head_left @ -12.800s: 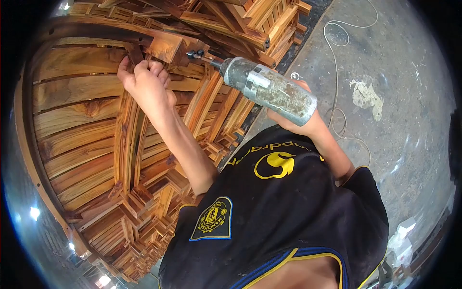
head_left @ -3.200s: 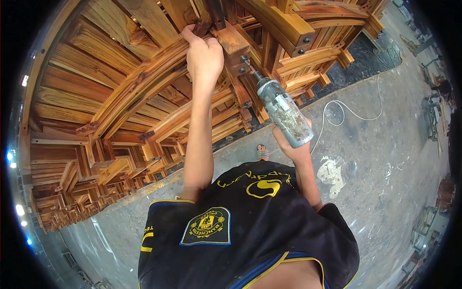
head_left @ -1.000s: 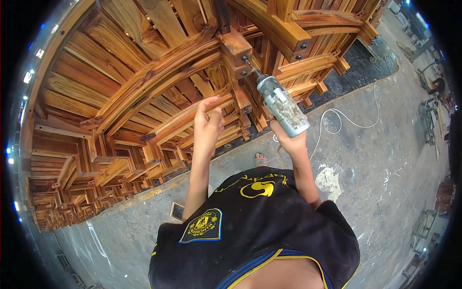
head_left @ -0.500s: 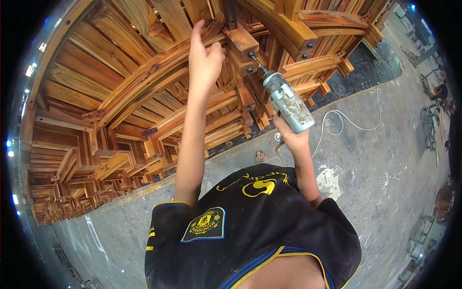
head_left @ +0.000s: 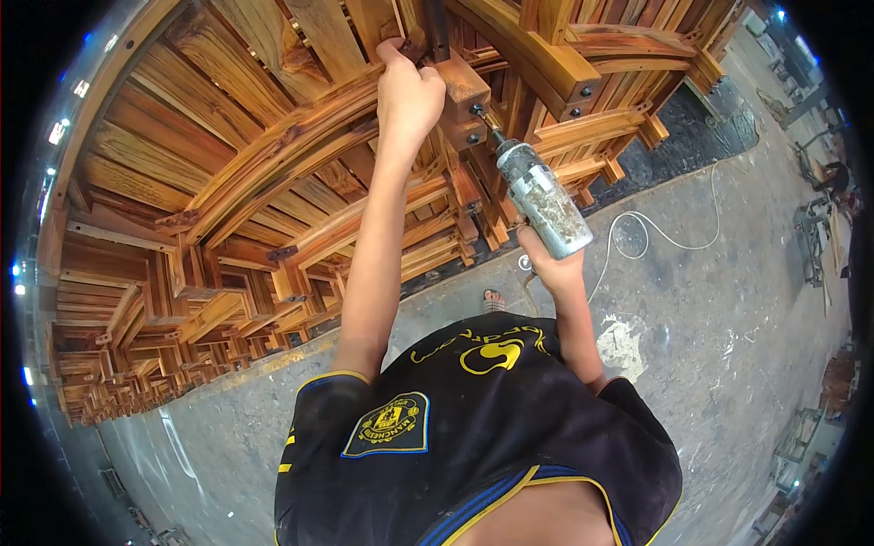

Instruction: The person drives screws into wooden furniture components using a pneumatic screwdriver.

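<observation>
My right hand (head_left: 553,264) is wrapped around the handle of a scuffed silver-and-black power driver (head_left: 544,200). Its long bit meets a dark bolt head (head_left: 476,109) in the end of a wooden block (head_left: 464,84). A second dark bolt (head_left: 472,138) sits just below. My left hand (head_left: 410,96) is closed over the curved wooden rail (head_left: 300,127), beside that block, with its fingertips partly hidden. Slatted, varnished wooden panels (head_left: 214,68) surround the rail.
Stacked wooden furniture frames (head_left: 200,314) run away to the left. On the right, another curved beam (head_left: 546,68) carries dark bolts. A white hose (head_left: 637,218) loops over the concrete floor (head_left: 728,300), near a dark sheet (head_left: 710,127). A sandalled foot (head_left: 493,298) shows below.
My left hand has moved right toward the block, and its raised fingers have curled down onto the rail. The driver has shifted slightly, with its bit still at the bolt.
</observation>
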### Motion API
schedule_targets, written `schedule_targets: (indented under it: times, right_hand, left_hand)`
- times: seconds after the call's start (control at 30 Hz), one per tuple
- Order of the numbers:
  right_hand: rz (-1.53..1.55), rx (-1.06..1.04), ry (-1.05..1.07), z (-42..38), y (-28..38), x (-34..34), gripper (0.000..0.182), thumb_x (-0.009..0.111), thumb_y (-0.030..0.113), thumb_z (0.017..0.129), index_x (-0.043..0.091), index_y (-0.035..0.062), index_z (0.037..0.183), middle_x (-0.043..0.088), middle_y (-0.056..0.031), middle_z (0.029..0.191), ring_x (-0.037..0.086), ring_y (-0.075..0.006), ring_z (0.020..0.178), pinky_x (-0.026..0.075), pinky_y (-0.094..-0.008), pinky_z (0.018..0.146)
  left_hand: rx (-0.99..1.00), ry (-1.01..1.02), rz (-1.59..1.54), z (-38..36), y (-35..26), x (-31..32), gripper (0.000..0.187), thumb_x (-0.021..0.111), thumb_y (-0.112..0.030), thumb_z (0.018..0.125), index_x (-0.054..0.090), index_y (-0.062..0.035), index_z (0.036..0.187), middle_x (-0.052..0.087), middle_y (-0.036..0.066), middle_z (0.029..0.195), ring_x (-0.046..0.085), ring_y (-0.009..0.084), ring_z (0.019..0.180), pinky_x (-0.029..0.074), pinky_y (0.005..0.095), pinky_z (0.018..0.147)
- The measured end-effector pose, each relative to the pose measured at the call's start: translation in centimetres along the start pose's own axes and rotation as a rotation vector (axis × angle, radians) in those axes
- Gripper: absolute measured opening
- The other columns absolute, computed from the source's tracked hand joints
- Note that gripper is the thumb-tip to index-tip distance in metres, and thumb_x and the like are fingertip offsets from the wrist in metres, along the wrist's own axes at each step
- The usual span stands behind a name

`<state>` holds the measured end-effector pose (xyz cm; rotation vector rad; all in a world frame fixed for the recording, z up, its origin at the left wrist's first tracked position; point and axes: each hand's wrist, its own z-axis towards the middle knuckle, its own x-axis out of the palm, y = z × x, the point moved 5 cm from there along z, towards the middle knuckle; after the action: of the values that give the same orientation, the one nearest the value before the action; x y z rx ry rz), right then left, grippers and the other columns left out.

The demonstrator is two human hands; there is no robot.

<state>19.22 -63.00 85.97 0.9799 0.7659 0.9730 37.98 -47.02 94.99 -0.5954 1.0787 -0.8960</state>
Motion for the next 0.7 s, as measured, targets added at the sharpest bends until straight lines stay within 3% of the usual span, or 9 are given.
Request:
schedule_targets:
  times: [0.1,0.2,0.27,0.5,0.6,0.67,0.7]
  right_hand:
    - [0.003,-0.02,-0.002,0.0,-0.3,0.0,0.017,0.062,0.001,0.067,0.063,-0.0014,0.083,0.065,-0.0077,0.076,0.062,-0.0155,0.067,0.048,-0.0267,0.064]
    - [0.009,-0.006,-0.004,0.0,-0.2,0.0,0.016,0.062,0.001,0.067,0.063,-0.0016,0.082,0.065,-0.0077,0.075,0.062,-0.0158,0.066,0.048,-0.0269,0.063]
    - [-0.002,-0.009,-0.004,0.0,-0.1,0.0,0.016,0.062,0.001,0.067,0.063,-0.0017,0.082,0.065,-0.0078,0.075,0.062,-0.0159,0.066,0.048,-0.0269,0.062]
    - [-0.045,-0.042,0.002,0.3,0.5,0.2,0.017,0.061,0.001,0.066,0.063,-0.0016,0.083,0.064,-0.0075,0.073,0.061,-0.0144,0.065,0.047,-0.0262,0.062]
    - [-0.049,-0.012,-0.011,-0.1,0.4,0.2,0.018,0.062,0.001,0.066,0.062,-0.0017,0.083,0.064,-0.0072,0.073,0.061,-0.0133,0.065,0.047,-0.0257,0.062]
    - [-0.047,-0.007,-0.033,-0.2,0.1,-0.1,0.019,0.062,0.002,0.066,0.062,-0.0019,0.084,0.063,-0.007,0.072,0.06,-0.0127,0.064,0.047,-0.0255,0.062]
    - [-0.063,-0.039,-0.008,-0.4,0.2,-0.2,0.019,0.063,0.002,0.065,0.062,-0.0022,0.084,0.064,-0.0067,0.073,0.06,-0.0128,0.065,0.047,-0.0253,0.063]
  left_hand:
    - [-0.023,-0.005,0.043,-0.2,-0.3,0.0,0.045,0.045,-0.007,0.083,0.03,0.0083,0.122,0.058,0.032,0.095,0.062,0.0374,0.084,0.048,0.0403,0.074]
    - [-0.004,0.002,0.023,-0.4,-0.7,-0.2,0.046,0.043,-0.008,0.081,0.028,0.0083,0.121,0.059,0.033,0.085,0.061,0.043,0.083,0.047,0.0452,0.075]
    - [-0.044,0.012,0.038,-0.4,-0.6,-0.2,0.044,0.045,-0.006,0.083,0.03,0.008,0.122,0.058,0.032,0.093,0.062,0.0367,0.081,0.048,0.0399,0.072]
    - [0.003,-0.002,-0.011,-0.2,0.4,0.1,0.046,0.045,-0.007,0.083,0.03,0.0089,0.124,0.059,0.029,0.098,0.062,0.0355,0.088,0.049,0.0381,0.075]
    - [0.087,-0.035,0.016,-1.7,-0.1,-0.5,0.046,0.046,-0.006,0.085,0.03,0.0076,0.127,0.059,0.027,0.1,0.062,0.0302,0.093,0.049,0.0354,0.075]
    - [0.009,-0.07,-0.347,-3.9,-0.2,-2.0,0.043,0.047,-0.007,0.089,0.033,0.0051,0.127,0.061,0.015,0.084,0.061,0.0168,0.076,0.047,0.0277,0.06]
    - [-0.03,-0.051,-0.475,-4.9,0.9,-2.3,0.037,0.049,-0.01,0.091,0.036,0.0018,0.123,0.051,0.003,0.065,0.048,0.0056,0.057,0.035,0.0195,0.048]
